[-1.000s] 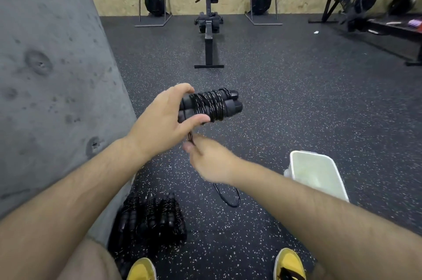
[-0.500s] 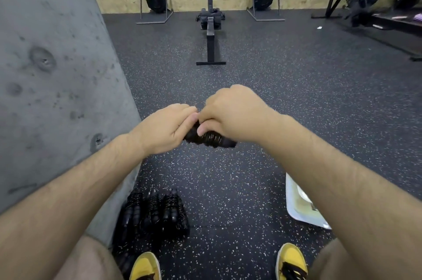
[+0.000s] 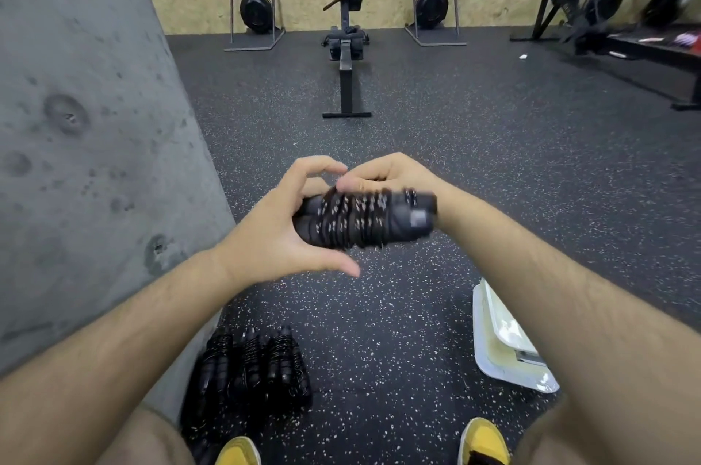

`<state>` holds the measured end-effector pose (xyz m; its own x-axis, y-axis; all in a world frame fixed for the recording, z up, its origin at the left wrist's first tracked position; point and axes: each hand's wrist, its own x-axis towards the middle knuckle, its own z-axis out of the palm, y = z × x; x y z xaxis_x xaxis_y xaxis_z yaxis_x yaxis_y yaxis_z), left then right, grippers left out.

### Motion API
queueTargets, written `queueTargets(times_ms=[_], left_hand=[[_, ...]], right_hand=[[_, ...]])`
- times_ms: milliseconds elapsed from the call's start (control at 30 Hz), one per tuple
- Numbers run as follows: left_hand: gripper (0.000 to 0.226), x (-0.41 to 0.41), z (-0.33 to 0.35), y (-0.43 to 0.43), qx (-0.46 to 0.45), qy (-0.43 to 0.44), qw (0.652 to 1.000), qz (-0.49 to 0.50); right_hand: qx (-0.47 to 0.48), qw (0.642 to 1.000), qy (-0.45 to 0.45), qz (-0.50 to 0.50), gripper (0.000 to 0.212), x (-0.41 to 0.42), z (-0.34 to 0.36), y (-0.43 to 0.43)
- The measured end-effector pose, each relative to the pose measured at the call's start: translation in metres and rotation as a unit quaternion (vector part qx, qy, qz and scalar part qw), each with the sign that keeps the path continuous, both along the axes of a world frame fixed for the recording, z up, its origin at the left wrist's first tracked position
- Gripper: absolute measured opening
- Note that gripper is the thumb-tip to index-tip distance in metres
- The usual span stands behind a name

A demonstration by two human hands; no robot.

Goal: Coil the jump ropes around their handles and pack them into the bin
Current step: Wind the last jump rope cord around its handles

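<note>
A: Where is the rope?
B: Centre frame, blurred: a coiled jump rope [image 3: 364,222], left hand [image 3: 280,233] cupping its end, right hand [image 3: 390,176] curled onto the coils
A: Risk?
B: An untucked tail could unwind before reaching the bin [image 3: 500,354], lower right

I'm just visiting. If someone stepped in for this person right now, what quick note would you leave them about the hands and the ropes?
Left grip: hand wrapped round one end of the coiled jump rope, held in the air.
Right grip: fingers curled at the coil's top, seemingly pinching the cord; blurred.
Done: a pile of coiled ropes lies on the floor at lower left.
Left: finish this one, then pack all into the white bin on the right; no rope shows in it.
</note>
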<state>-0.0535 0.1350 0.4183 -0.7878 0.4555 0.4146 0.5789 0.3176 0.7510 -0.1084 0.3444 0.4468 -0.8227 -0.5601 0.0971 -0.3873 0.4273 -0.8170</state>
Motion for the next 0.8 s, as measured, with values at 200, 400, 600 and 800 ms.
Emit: queueTargets(times_ms=[200, 400, 600, 800], left_hand=[[0.038, -0.011, 0.009, 0.022, 0.315, -0.109, 0.939, 0.086], [0.063, -0.01, 0.026, 0.027, 0.412, -0.26, 0.869, 0.092], [0.06, -0.007, 0.031, 0.024, 0.441, -0.297, 0.843, 0.08], [0.062, -0.007, 0.031, 0.022, 0.426, -0.319, 0.841, 0.092]], right_hand=[[-0.214, 0.973, -0.01, -0.089, 0.021, 0.011, -0.007, -0.023], [-0.233, 0.952, 0.088, -0.18, 0.015, 0.028, -0.011, -0.04], [-0.252, 0.942, 0.163, -0.149, 0.019, 0.04, -0.01, -0.042], [-0.288, 0.939, 0.156, -0.109, 0.038, 0.046, -0.007, -0.041]])
